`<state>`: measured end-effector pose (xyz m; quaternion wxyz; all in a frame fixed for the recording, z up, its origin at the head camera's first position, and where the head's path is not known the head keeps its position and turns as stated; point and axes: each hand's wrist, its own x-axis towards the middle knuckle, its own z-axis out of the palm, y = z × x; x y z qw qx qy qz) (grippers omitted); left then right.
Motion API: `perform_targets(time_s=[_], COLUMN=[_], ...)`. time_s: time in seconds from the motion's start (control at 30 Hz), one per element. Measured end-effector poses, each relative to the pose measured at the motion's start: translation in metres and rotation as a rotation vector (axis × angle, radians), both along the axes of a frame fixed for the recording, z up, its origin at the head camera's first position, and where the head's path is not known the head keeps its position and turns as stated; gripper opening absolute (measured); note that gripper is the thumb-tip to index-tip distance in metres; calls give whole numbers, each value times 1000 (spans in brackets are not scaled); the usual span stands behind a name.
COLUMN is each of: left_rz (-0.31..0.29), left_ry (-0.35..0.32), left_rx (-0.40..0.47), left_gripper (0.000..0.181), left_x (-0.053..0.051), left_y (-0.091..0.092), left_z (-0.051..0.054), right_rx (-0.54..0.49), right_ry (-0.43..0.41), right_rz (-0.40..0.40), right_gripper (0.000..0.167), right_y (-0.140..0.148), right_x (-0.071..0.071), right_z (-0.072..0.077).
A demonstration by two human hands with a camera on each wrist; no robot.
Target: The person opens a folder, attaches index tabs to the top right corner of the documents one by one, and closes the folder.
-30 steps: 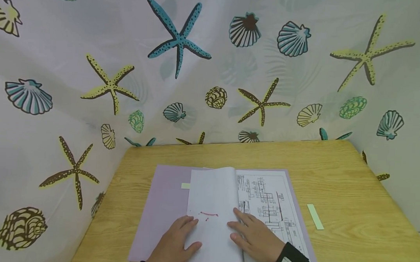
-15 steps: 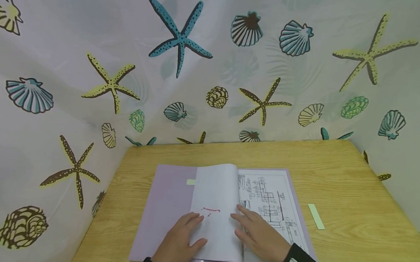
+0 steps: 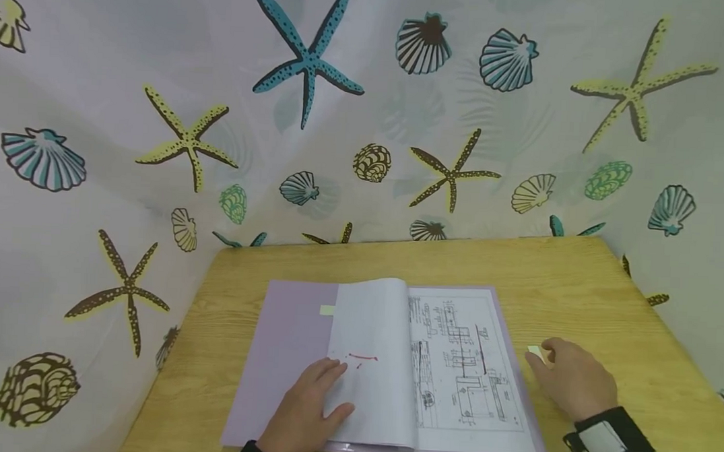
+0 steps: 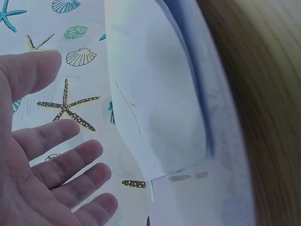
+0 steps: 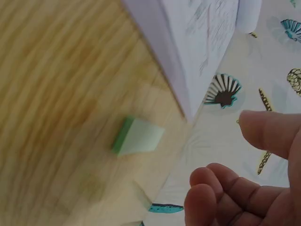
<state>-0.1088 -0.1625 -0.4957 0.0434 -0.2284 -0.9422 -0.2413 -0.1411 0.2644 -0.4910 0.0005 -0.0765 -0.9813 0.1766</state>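
A lilac folder [image 3: 287, 344] lies spread on the table, with a white page [image 3: 376, 321] turned over to its left side. Red marks [image 3: 362, 357] show on that page, and a pale green sticky tab [image 3: 327, 310] juts from its left edge. My left hand [image 3: 305, 409] rests at the page's lower left, fingers extended. On the right side lies a sheet with a technical drawing [image 3: 465, 365]. My right hand [image 3: 576, 380] hovers over a pale green sticky-note pad [image 5: 141, 136] right of the folder. In the right wrist view its thumb and fingers are apart, with a gap to the pad.
The wooden table [image 3: 457, 260] extends behind and to both sides of the folder. A white curtain [image 3: 354, 118] printed with starfish and shells hangs along the back and sides.
My right hand has left the page beside the fold and moved right, over the sticky-note pad, hiding most of it. My left hand stays on the turned page.
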Motion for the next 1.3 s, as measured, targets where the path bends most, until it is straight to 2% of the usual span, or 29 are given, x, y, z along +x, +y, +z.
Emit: perform_targets(time_s=[0.13,0.23,0.33,0.57,0.77,0.97,1.1,1.2,1.3], left_rz=[1,7,16,45,75,106,122,132,138], left_ry=[67,89,85,68,50,20,9,0,7], left_rx=[13,30,43,54,54,68,86,102,111], left_gripper=[65,71,73,70,69,68,67,67,65], left_x=[-2,-3,-3,2,5,11,15,18,19], left_y=[0,1,2,2,2,1,0,-1,-1], left_z=[-1,-1,0,1,-3,-4,-5,-5,-5], right_rx=[34,41,48,6,-32,-44,-58,-66,-93], right_ry=[-108,-161,-193,-225,-277,-248,-215,-154,-53], right_rz=[-19,-15,-8,9,12,9,35,54,80], right_gripper=[69,73,70,40,45,35,36,39,36], right_y=[17,21,22,22,25,22,21,18,11], right_x=[-5,-8,-9,-12,-14,-11,-10,-8,-5], right_z=[-5,-10,-15,-19,-20,-24,-24,-21,-14])
